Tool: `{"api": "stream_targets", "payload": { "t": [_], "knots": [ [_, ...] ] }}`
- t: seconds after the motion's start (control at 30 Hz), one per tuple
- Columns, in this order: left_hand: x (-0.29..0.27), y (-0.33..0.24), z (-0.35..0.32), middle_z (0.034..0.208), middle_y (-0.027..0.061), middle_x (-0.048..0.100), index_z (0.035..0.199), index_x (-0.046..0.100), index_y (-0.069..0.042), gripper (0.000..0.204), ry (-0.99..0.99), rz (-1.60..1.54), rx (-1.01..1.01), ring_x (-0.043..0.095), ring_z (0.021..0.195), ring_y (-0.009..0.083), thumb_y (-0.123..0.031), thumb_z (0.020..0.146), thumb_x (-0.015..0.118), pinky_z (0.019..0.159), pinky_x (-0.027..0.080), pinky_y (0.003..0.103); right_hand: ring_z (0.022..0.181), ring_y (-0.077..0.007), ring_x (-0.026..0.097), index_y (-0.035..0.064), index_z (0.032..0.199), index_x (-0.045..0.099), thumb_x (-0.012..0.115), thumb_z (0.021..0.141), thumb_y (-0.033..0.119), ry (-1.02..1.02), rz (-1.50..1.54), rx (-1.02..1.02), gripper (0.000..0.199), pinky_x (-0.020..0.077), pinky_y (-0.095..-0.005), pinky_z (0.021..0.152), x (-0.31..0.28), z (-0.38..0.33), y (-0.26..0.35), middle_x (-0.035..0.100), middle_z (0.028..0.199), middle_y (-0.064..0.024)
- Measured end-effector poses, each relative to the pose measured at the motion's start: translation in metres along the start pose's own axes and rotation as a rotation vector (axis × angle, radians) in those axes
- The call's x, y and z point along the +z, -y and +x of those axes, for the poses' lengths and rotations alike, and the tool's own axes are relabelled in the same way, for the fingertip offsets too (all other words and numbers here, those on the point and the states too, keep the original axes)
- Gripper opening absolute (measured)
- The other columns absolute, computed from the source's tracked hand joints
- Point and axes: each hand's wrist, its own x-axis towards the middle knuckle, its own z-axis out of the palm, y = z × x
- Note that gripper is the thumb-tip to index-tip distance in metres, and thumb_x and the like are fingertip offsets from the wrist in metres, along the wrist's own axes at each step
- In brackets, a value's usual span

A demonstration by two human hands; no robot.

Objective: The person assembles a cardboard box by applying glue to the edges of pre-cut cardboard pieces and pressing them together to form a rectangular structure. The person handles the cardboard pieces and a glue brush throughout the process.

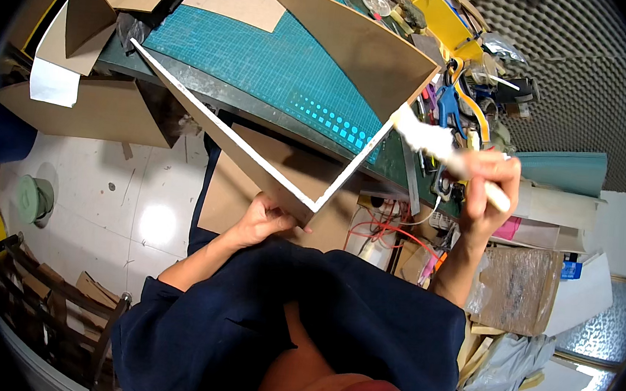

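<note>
Single head-worn fisheye view, looking steeply down over the person's chest and dark blue sleeves. Left hand (262,219) and right hand (486,187) sit close, mid-frame. Far: teal cutting mat (279,66). Near left: white floor (104,199) below. Edges curve toward the rim.

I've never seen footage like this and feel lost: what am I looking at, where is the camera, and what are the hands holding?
There is no machine here: a person wears the camera on their head, looking down, and its fisheye lens bends straight lines. The left hand grips a corner of a folded brown cardboard piece with white edges. The right hand holds a white brush against the cardboard's edge. Below lie a teal cutting mat on a workbench, and scissors and tools piled at the right.
</note>
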Motion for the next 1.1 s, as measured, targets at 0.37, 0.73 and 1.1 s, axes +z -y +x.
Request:
{"api": "stream_targets", "payload": {
  "t": [0.37, 0.73, 1.1],
  "knots": [
    [0.011, -0.007, 0.001, 0.101, 0.0116, 0.063, 0.104, 0.058, 0.006, 0.029, -0.068, 0.039, 0.024, 0.067, 0.09, 0.024, -0.017, 0.089, 0.066, 0.077, 0.05, 0.03, 0.07, -0.0136, 0.057, 0.0007, 0.09, 0.052, 0.058, 0.085, 0.003, 0.161, 0.053, -0.111, 0.008, 0.0468, -0.0258, 0.068, -0.004, 0.015, -0.007, 0.062, 0.087, -0.0133],
    [0.009, -0.008, -0.001, 0.1, 0.0127, 0.064, 0.113, 0.051, 0.005, 0.038, -0.078, 0.075, 0.012, 0.068, 0.09, 0.024, -0.02, 0.089, 0.066, 0.071, 0.05, 0.029, 0.066, -0.0127, 0.054, 0.0021, 0.086, 0.05, 0.057, 0.086, 0.011, -0.07, -0.012, 0.075, 0.011, 0.0438, -0.0253, 0.062, -0.008, 0.043, -0.026, 0.06, 0.083, -0.0134],
    [0.014, -0.01, 0.002, 0.108, 0.0151, 0.061, 0.113, 0.054, 0.009, 0.036, -0.099, -0.011, 0.008, 0.064, 0.093, 0.0244, -0.013, 0.087, 0.066, 0.084, 0.055, 0.042, 0.071, -0.0112, 0.062, -0.0007, 0.091, 0.057, 0.058, 0.096, 0.018, 0.015, -0.07, -0.079, 0.019, 0.0491, -0.0234, 0.067, -0.039, 0.15, -0.073, 0.065, 0.079, -0.0074]
  ]
}}
